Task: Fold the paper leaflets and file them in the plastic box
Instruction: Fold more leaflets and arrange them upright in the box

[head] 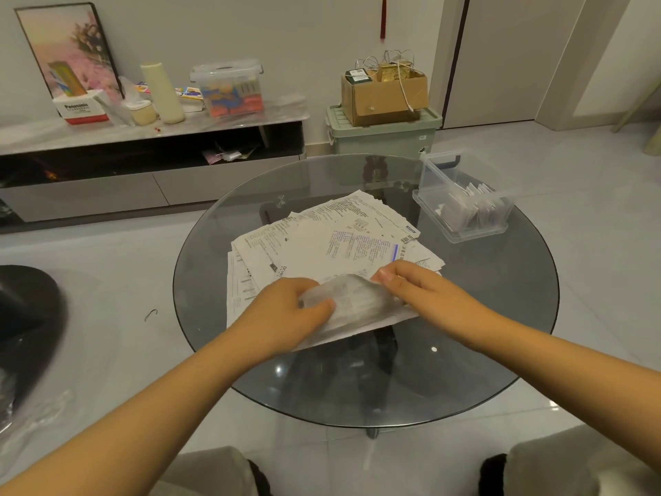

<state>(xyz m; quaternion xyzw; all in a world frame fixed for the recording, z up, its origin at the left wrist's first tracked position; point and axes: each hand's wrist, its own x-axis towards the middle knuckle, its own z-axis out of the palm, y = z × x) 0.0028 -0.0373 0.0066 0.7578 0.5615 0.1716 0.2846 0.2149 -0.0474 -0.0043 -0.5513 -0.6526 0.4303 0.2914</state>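
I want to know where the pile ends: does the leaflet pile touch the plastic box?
Apart. The head view shows bare glass of the table between the leaflet pile and the plastic box.

Leaflets mid-table (box right, behind).

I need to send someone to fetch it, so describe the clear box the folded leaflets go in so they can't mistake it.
On the round glass table, look to the far right edge, beyond the pile of flat printed leaflets. The clear plastic box sits there, open, with small folded papers standing inside; unlike the lidded box of colourful items on the cabinet, it has no lid on.
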